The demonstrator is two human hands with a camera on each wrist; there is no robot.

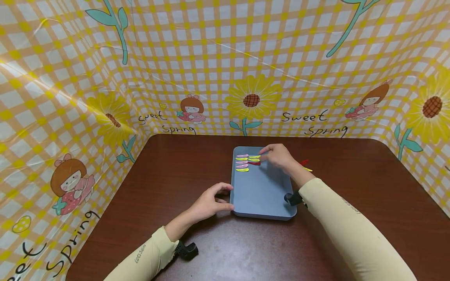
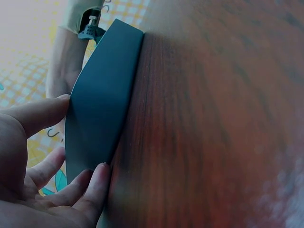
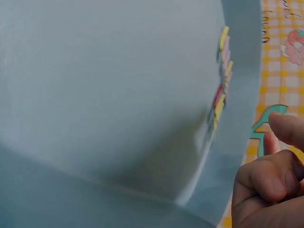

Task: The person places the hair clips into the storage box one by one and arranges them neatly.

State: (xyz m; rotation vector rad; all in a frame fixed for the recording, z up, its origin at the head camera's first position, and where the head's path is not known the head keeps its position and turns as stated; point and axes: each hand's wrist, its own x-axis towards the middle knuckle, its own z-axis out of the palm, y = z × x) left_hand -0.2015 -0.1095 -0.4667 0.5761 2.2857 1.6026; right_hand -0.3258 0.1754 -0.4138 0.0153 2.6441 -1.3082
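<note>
A blue-grey tray (image 1: 261, 195) lies on the table, with snap hair clips at its far left. One column holds several pink and yellow clips (image 1: 242, 162); beside it lie yellow clips (image 1: 254, 159) and a red clip (image 1: 254, 164). Over the far part of the tray, my right hand (image 1: 279, 157) has thumb and index finger apart by the yellow clips. Nothing shows between its fingers in the right wrist view, where the other fingers (image 3: 266, 180) bend inward. My left hand (image 1: 207, 203) touches the tray's left side, fingertips and thumb resting against the outer wall (image 2: 102, 95).
More red and yellow clips (image 1: 308, 169) lie on the brown table (image 1: 183, 164) right of the tray, partly hidden by my right forearm. A checked, flower-printed cloth (image 1: 211, 70) rises at the back and both sides. A black wrist-camera mount (image 1: 293, 198) overlaps the tray's right edge.
</note>
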